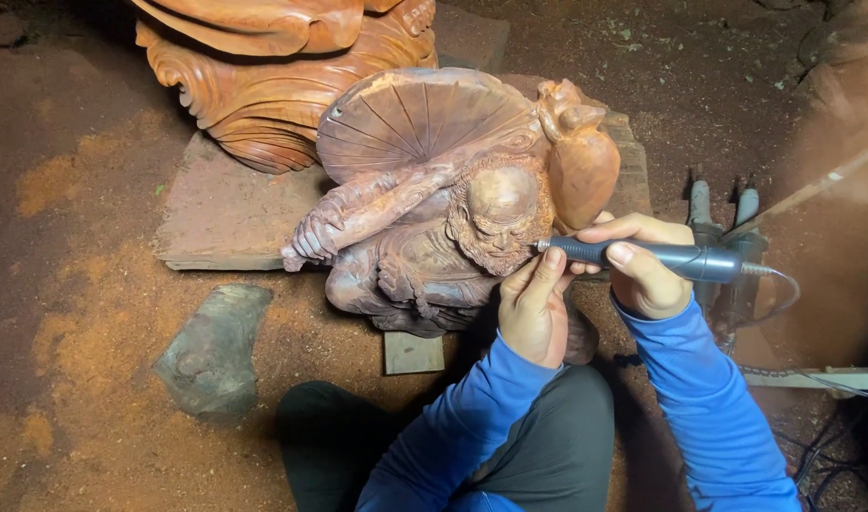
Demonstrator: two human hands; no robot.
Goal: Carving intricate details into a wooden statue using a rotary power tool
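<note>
Blue sleeves (709,417) and a dark-trousered knee (538,446) fill the 6 o'clock edge; the person sits low, close to the work.

Right hand (643,265): closed around the barrel of a grey rotary handpiece (662,256), thumb on top, grip pen-like. Tool lies nearly level, tip pointing toward 9 o'clock and meeting the carved face at the beard line. Judged reason: a level, short hold gives fine control on detail.

Left hand (534,308): partly curled, holding nothing separate; its fingers rise to touch the tool's front end near the tip, heel resting against the carving's lower body. Judged reason: bracing to steady the cutter.

Wooden figure carving (434,218): reddish, at frame centre, laid back with the face turned up toward the camera, a fan-shaped leaf at 12 o'clock and a gourd (581,161) at 1 o'clock. It rests on a flat slab (216,209), with a small wood block (413,353) just beneath, apparently as a prop.

Surroundings: second, larger carving (273,66) at 11 o'clock; grey stone (211,351) at 8 o'clock; spare tools (723,213) upright at 3 o'clock; sawdust-covered ground (73,284). Cord (785,284) trails from the handpiece toward 3 o'clock.
</note>
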